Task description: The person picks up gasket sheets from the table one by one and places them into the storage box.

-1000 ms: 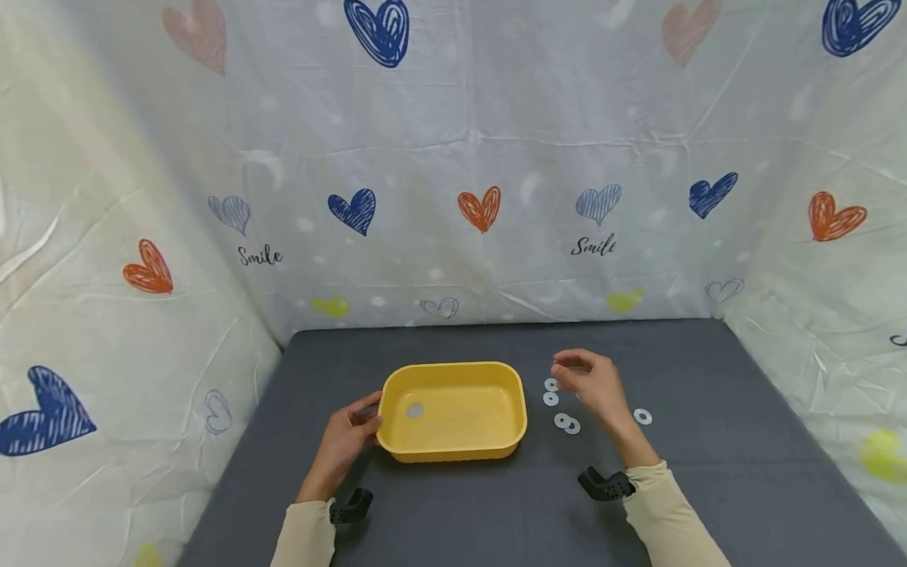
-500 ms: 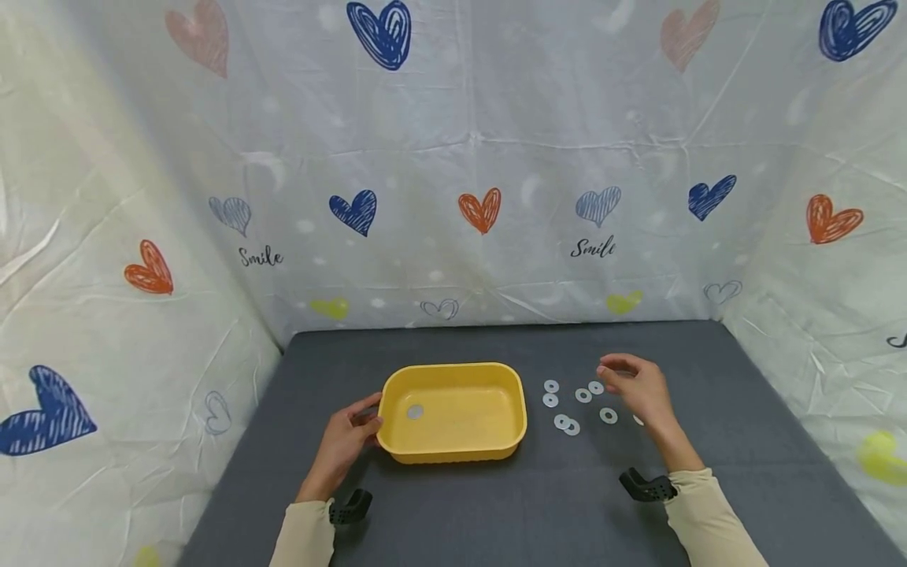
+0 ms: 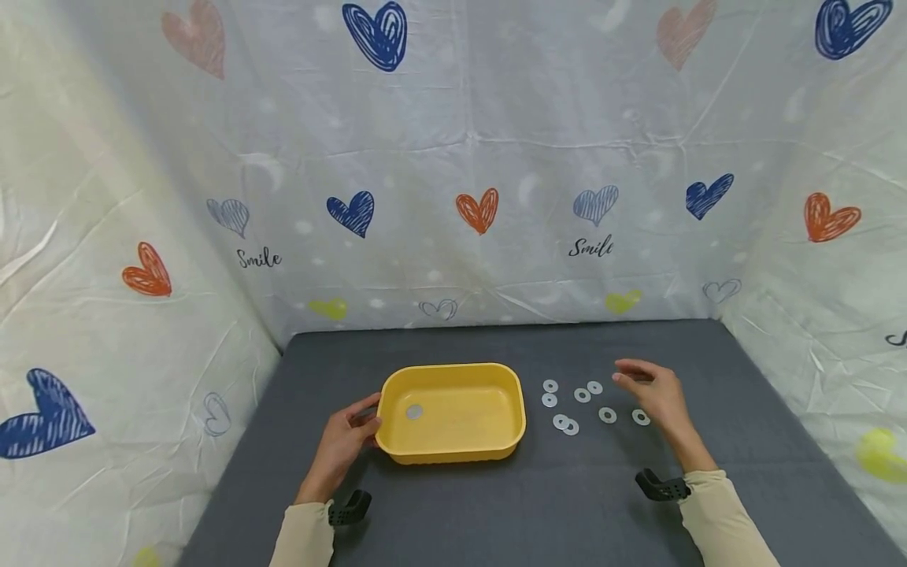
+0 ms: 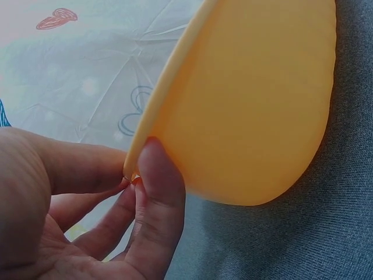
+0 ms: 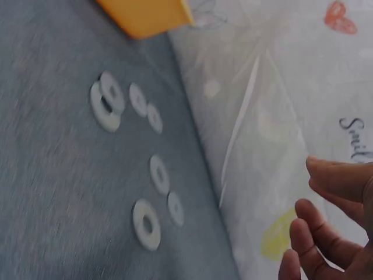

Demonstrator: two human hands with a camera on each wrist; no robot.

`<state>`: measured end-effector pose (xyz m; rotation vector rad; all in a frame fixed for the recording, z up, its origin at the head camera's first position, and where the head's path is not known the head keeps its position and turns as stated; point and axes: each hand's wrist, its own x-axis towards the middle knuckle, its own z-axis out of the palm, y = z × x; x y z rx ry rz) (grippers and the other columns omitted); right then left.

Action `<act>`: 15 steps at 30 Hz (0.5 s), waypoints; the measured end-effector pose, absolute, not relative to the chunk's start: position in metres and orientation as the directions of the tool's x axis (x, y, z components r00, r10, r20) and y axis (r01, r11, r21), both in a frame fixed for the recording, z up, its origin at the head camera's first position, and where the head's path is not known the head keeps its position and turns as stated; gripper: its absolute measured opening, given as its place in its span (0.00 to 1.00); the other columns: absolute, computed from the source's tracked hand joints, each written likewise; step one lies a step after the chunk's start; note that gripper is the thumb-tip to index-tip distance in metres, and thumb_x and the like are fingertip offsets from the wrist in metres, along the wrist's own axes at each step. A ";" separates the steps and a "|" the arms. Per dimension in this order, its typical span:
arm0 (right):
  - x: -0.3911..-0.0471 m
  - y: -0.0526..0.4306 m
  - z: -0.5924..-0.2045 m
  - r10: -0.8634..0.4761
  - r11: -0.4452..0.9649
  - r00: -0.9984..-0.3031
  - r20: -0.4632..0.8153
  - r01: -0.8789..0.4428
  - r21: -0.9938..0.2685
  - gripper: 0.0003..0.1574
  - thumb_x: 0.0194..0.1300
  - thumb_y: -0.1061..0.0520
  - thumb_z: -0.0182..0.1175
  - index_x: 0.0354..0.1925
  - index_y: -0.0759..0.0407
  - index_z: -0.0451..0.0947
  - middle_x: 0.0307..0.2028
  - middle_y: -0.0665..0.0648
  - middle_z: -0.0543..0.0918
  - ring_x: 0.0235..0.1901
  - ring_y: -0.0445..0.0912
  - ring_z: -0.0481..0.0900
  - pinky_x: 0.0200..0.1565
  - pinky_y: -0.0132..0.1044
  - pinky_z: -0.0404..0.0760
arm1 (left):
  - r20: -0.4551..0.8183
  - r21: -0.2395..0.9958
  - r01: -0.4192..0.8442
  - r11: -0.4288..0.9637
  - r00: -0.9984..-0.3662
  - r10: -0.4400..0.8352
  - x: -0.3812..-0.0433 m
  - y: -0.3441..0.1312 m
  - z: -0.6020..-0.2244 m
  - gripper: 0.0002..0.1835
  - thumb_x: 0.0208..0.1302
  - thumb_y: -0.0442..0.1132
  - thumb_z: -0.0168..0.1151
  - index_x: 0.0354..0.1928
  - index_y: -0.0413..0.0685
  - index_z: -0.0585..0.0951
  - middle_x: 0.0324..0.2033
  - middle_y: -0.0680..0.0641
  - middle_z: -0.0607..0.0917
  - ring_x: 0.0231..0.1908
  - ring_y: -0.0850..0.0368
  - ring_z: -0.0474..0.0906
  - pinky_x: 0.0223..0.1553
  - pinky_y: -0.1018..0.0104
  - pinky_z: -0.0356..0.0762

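A yellow rectangular tray (image 3: 460,450) with rounded corners stands on the dark table. My left hand (image 3: 336,449) pinches its left rim, thumb (image 4: 160,192) and fingers on either side of the wall (image 4: 175,76). A small grey disc (image 3: 414,411) lies inside, too small to show a hole. Several flat metal washers are spread to the right of the tray, among them an overlapping pair (image 3: 560,422) and a single washer (image 3: 607,415). Above the rightmost washer (image 3: 641,417) hovers my right hand (image 3: 659,398), fingers loosely bent, nothing visible between them.
Dark grey cloth covers the table (image 3: 496,520). A pale curtain (image 3: 425,268) printed with hearts rises behind it and along both sides. Each wrist carries a black band (image 3: 662,486).
My right hand has moved right, away from the washers nearest the tray, uncovering several of them. The left hand and the tray have stayed in place.
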<state>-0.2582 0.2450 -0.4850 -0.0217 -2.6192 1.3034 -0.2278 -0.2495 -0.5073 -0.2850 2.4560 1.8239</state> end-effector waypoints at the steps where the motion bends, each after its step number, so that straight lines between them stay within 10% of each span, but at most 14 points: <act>1: -0.258 0.248 -0.487 0.104 0.622 -0.976 0.192 -0.087 -0.778 0.25 0.68 0.48 0.63 0.58 0.59 0.80 0.52 0.66 0.83 0.50 0.60 0.80 0.50 0.56 0.78 | -0.167 0.941 -0.190 0.279 -0.980 -0.104 -0.227 -0.250 -0.508 0.27 0.70 0.33 0.58 0.70 0.50 0.70 0.64 0.39 0.76 0.45 0.51 0.82 0.39 0.61 0.84; 15: -0.252 0.284 -0.506 0.077 0.724 -0.986 0.149 -0.048 -0.688 0.24 0.66 0.49 0.65 0.56 0.60 0.82 0.50 0.68 0.82 0.50 0.62 0.78 0.46 0.57 0.77 | -0.165 0.943 -0.184 0.276 -0.982 -0.090 -0.227 -0.252 -0.509 0.27 0.70 0.33 0.57 0.71 0.50 0.69 0.64 0.39 0.77 0.45 0.49 0.83 0.39 0.63 0.84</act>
